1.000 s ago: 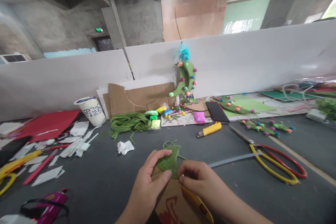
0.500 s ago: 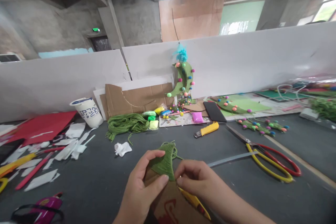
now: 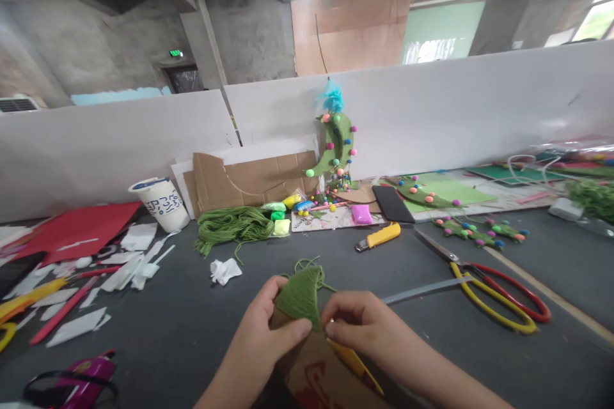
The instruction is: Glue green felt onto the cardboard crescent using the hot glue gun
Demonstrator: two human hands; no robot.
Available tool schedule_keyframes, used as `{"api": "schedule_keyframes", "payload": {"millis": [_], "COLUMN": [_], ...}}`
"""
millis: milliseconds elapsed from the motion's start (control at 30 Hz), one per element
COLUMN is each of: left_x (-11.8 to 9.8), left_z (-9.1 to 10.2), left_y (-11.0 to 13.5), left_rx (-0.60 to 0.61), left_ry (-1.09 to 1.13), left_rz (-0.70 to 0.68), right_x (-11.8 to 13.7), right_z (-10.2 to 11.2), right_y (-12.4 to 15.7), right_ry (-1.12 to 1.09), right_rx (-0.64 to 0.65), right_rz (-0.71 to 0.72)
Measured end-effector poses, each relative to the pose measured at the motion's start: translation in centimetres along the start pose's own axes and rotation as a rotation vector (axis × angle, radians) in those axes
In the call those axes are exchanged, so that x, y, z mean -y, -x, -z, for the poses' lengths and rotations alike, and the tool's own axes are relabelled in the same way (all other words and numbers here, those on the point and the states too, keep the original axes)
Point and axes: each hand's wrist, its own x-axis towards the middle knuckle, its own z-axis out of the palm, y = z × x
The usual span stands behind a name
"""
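A brown cardboard piece (image 3: 307, 370) with a red printed mark lies low in front of me, its pointed tip wrapped in green yarn (image 3: 300, 294). My left hand (image 3: 266, 332) grips the tip from the left, thumb on the near face and fingers behind. At the right edge of the wrapped part, my right hand (image 3: 357, 323) is closed in a pinch; what sits between its fingertips is too small to make out, perhaps a strand. Loose yarn loops stick out behind the tip. Partly hidden under the cardboard's right edge is a yellow tool (image 3: 357, 367).
Green yarn skein (image 3: 233, 227), yellow cutter (image 3: 378, 237), large scissors (image 3: 494, 291) and a metal ruler (image 3: 426, 291) lie beyond my hands. A pompom-decorated green crescent (image 3: 338, 140) stands at the back. At left are a white cup (image 3: 160, 204), paper scraps (image 3: 139, 268) and a purple glue gun (image 3: 86, 380).
My left index finger has slid back off the front of the yarn wrap, baring more of it. The cardboard has tilted slightly, and my right hand keeps its pinch at the edge.
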Motion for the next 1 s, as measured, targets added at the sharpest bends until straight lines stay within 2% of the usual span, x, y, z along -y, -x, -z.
{"api": "schedule_keyframes", "payload": {"millis": [167, 300, 367, 467, 567, 667, 700, 767, 833, 1000], "left_x": [-0.2, -1.0, -1.4, -1.6, -1.3, -0.8, -0.7, -0.6, -0.6, -1.0], "left_z": [0.3, 1.0, 1.6, 2.8, 4.1, 5.4, 5.8, 6.4, 6.8, 6.9], "left_y": [0.1, 0.1, 0.0, -0.4, -1.1, -1.8, -2.0, -2.3, -2.5, -2.5], "left_rx": [0.027, -0.098, -0.186, -0.297, -0.403, -0.49, -0.513, -0.556, -0.588, -0.631], "left_ry": [-0.058, -0.134, -0.149, -0.141, -0.15, -0.183, -0.195, -0.229, -0.278, -0.424], "left_rz": [-0.02, -0.073, -0.105, -0.151, -0.207, -0.262, -0.275, -0.299, -0.318, -0.324], "right_x": [0.0, 0.1, 0.1, -0.3, -0.8, -1.1, -1.1, -1.2, -1.2, -1.4], "right_z": [0.0, 1.2, 2.6, 4.8, 5.7, 4.1, 3.3, 1.5, 0.3, 0.2], "right_y": [0.0, -0.3, -0.8, -1.6, -1.7, -0.7, -0.2, 0.6, 1.1, 1.1], "right_ry": [0.065, 0.103, 0.148, 0.294, 0.411, 0.542, 0.596, 0.838, 0.978, 0.912], "right_rx": [0.027, -0.011, -0.112, -0.342, -0.439, -0.352, -0.287, -0.11, -0.098, -0.015], "right_rz": [0.007, 0.022, 0.029, 0.089, 0.122, 0.064, 0.011, -0.117, -0.105, -0.139]}}
